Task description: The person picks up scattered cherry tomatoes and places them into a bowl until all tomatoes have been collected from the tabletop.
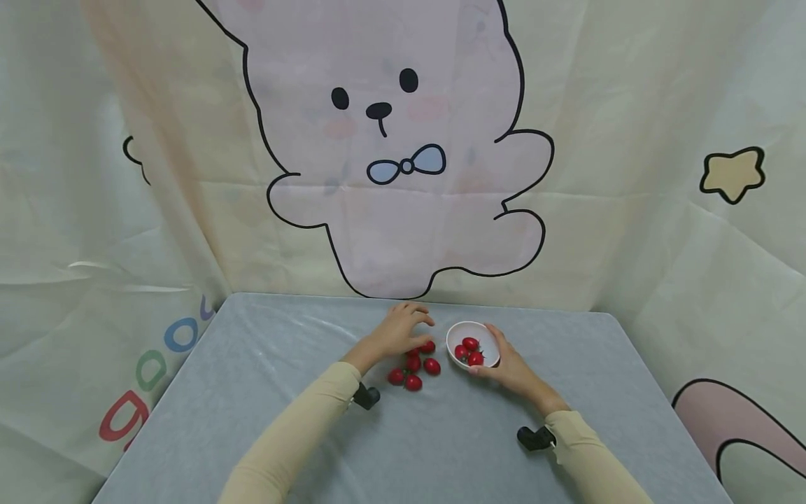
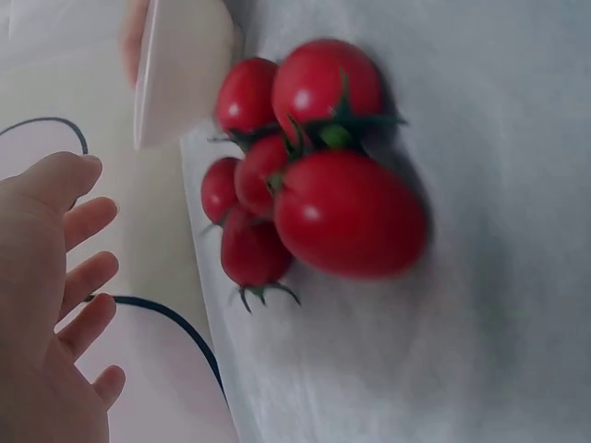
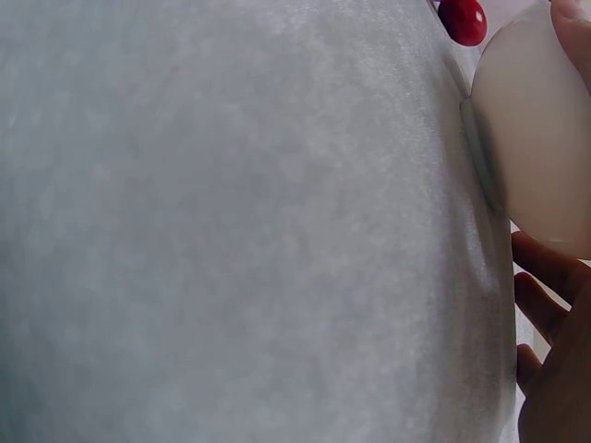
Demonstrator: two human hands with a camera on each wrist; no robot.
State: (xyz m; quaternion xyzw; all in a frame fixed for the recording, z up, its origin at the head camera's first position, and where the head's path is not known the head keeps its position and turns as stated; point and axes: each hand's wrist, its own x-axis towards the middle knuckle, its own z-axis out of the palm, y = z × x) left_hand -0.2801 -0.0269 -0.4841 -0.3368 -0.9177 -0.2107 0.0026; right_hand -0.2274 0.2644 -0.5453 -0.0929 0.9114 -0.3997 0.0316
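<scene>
Small red cherry tomatoes [image 1: 413, 363] with green stems lie in a loose cluster on the table. Over the cluster's far side hovers my left hand [image 1: 398, 330], its fingers loosely bent and holding nothing. The left wrist view shows that hand beside the tomatoes [image 2: 351, 214], fingers apart. My right hand [image 1: 518, 367] grips a white bowl [image 1: 457, 334] by its right side, thumb at the near side and fingers round the far side. Several tomatoes [image 1: 470, 344] sit inside the bowl. In the right wrist view the bowl's outer wall [image 3: 536, 138] stands close over the cloth.
A pale blue-grey cloth [image 1: 264, 392] covers the table. Behind it and at both sides hangs a cream curtain [image 1: 604, 175] with a large cartoon animal and a star [image 1: 732, 175]. Black wrist cameras [image 1: 535, 439] sit by the sleeves.
</scene>
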